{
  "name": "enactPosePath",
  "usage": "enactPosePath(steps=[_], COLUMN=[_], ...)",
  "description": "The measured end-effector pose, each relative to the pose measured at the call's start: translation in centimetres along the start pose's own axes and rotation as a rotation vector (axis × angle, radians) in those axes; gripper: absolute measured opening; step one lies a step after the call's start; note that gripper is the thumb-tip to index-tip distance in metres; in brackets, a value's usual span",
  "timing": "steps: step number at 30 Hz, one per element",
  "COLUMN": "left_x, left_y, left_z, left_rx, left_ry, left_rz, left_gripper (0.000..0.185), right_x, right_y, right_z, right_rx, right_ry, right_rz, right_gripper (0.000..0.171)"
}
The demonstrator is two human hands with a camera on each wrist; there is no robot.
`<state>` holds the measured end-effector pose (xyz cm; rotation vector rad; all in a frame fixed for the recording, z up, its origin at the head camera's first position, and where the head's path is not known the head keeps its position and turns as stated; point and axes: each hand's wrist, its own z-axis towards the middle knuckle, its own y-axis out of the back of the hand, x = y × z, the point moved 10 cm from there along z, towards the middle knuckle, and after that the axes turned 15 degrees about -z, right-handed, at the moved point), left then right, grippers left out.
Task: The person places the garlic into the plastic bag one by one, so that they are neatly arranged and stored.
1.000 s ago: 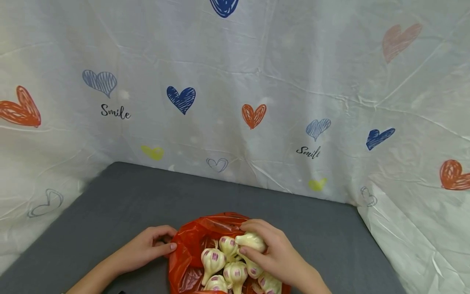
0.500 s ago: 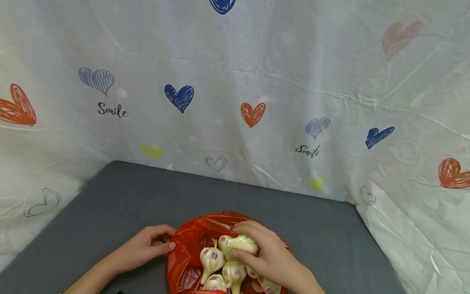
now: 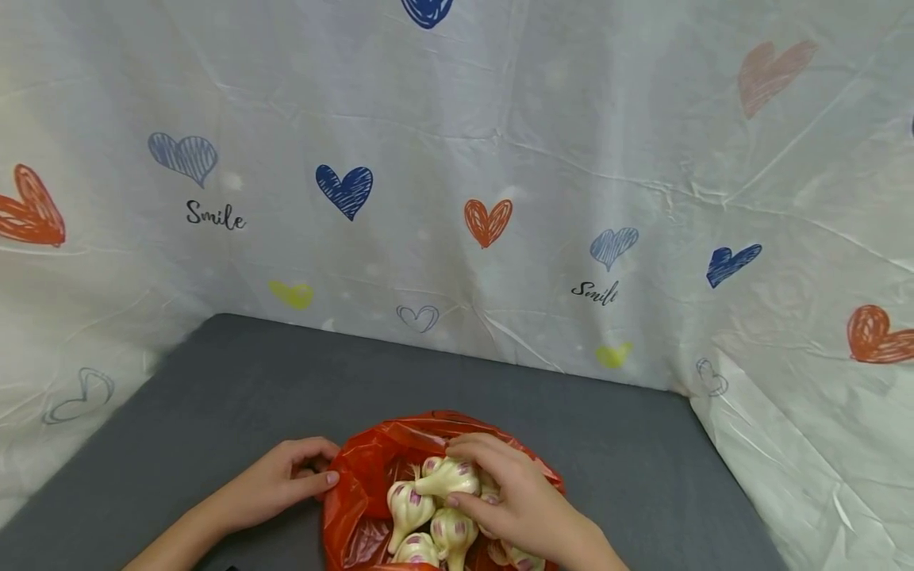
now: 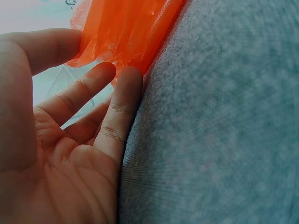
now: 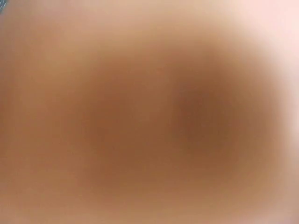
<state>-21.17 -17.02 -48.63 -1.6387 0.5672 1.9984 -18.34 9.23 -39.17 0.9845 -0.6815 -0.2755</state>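
A red plastic bag (image 3: 357, 496) stands with its mouth spread on the dark table, several garlic bulbs (image 3: 408, 506) with purple patches inside. My right hand (image 3: 524, 500) reaches over its right side and grips one garlic bulb (image 3: 457, 478) between thumb and fingers, stem pointing left, over the other bulbs. At the bag's left side, my left hand (image 3: 286, 480) rests on the table and touches the plastic with its fingertips. In the left wrist view, the fingers (image 4: 122, 100) are loosely extended against the bag (image 4: 126, 32). Only blurred skin fills the right wrist view.
The dark grey table (image 3: 343, 373) stretches behind and to both sides of the bag. A white sheet (image 3: 428, 159) printed with hearts and words hangs along the back and sides. A small black object (image 3: 232, 568) peeks in at the bottom edge.
My right hand has moved slightly left and down within the bag, bringing its garlic bulb lower among the others. The left hand has stayed at the bag's left side.
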Motion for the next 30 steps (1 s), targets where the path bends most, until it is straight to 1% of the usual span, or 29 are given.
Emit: enactPosePath(steps=[4,9,14,16,20,21,23,25,28,30], left_x=[0.0,0.0,-0.1,0.0,0.3,0.3,0.2,-0.2,-1.8,-3.5], left_y=[0.0,-0.3,-0.2,-0.2,-0.1,-0.1,0.1,0.3,1.0,1.0], left_z=[-0.1,0.0,0.0,0.0,-0.3,-0.3,-0.4,-0.3,-0.3,-0.1], left_rx=[-0.002,0.011,0.012,0.024,0.044,0.044,0.011,-0.051,-0.193,-0.260], left_ry=[-0.001,-0.003,-0.002,0.009,0.065,0.076,0.103,0.130,0.186,0.213], left_rz=[0.006,-0.009,-0.012,-0.024,-0.082,-0.087,-0.069,0.007,0.241,0.420], left_gripper=[0.022,0.023,0.023,0.024,0.027,0.029,0.030,0.033,0.041,0.050], right_x=[0.0,0.1,0.3,0.5,1.1,1.2,1.2,0.8,0.0,-0.3], right_y=[0.0,0.5,0.8,0.9,1.1,1.3,1.6,2.1,3.2,4.2], right_z=[-0.1,-0.3,-0.3,-0.3,-0.1,-0.1,-0.1,-0.1,-0.2,-0.1], right_rx=[0.010,-0.006,-0.016,-0.013,-0.006,-0.004,0.008,0.037,0.079,0.087], right_ry=[-0.014,-0.010,-0.005,-0.003,0.028,0.031,0.014,-0.045,-0.143,-0.188], right_rz=[-0.005,-0.034,-0.024,-0.019,-0.025,-0.031,-0.055,-0.084,-0.165,-0.217], right_gripper=[0.042,0.044,0.044,0.044,0.043,0.042,0.042,0.044,0.050,0.055])
